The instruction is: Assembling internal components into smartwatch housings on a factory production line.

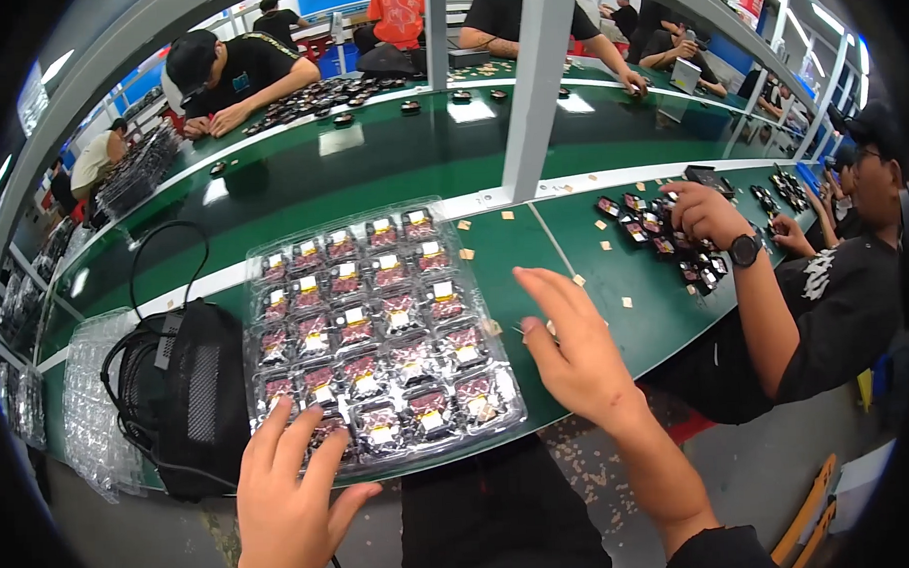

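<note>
A clear plastic blister tray (510, 387) lies on the green work surface in front of me. Rows of small dark square parts (363, 375) with reddish, white and yellow faces fill its pockets. My left hand (293, 480) is at the tray's near left corner, fingers spread over the lowest pockets; whether the fingertips press on the parts I cannot make out. Beside the tray's right edge, my right hand (584, 360) is held with fingers stretched and thumb apart, nothing visible in it. A thin, light sliver shows near its thumb, too small to name.
Left of the tray sit a black mesh bag (206, 393) with a coiled black cable and stacked clear trays (96, 397). At right, a co-worker's hand (707, 215) reaches over a pile of dark parts (663, 232). A grey post (540, 91) rises beyond; small tan chips lie scattered.
</note>
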`<state>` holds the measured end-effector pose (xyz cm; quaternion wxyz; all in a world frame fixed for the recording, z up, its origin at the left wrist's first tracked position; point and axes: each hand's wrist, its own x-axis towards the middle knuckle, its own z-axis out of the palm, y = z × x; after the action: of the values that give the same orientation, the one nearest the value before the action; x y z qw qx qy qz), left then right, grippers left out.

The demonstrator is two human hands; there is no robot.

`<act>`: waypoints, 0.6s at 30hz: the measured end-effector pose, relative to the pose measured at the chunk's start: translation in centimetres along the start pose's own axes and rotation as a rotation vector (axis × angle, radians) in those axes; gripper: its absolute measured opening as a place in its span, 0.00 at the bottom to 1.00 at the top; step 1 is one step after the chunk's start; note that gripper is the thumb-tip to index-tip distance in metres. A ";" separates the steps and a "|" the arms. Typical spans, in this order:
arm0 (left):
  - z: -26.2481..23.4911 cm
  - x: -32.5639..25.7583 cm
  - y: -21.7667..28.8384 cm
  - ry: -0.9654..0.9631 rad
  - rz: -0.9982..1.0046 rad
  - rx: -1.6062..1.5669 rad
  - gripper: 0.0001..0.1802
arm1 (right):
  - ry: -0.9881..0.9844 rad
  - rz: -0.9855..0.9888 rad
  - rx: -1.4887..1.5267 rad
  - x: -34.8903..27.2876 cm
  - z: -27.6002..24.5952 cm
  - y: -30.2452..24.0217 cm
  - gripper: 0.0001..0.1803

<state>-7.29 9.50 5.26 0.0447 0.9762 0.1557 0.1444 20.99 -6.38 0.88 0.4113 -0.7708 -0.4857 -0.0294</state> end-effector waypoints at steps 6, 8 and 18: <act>-4.0 -2.3 2.4 0.197 0.260 -0.406 0.16 | 0.067 0.060 -0.475 -3.2 0.8 2.5 0.16; -3.5 -3.8 2.2 0.402 0.231 -0.485 0.18 | 0.017 0.058 -0.433 -3.6 0.4 3.6 0.09; 6.0 -11.7 -3.4 1.449 -0.609 -0.683 0.19 | 0.112 0.347 -0.239 -3.3 -4.2 7.5 0.08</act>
<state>-17.16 8.80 -4.00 0.2628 0.4915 0.3493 0.7532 26.54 -12.96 -2.31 0.3420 -0.8834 -0.3152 -0.0581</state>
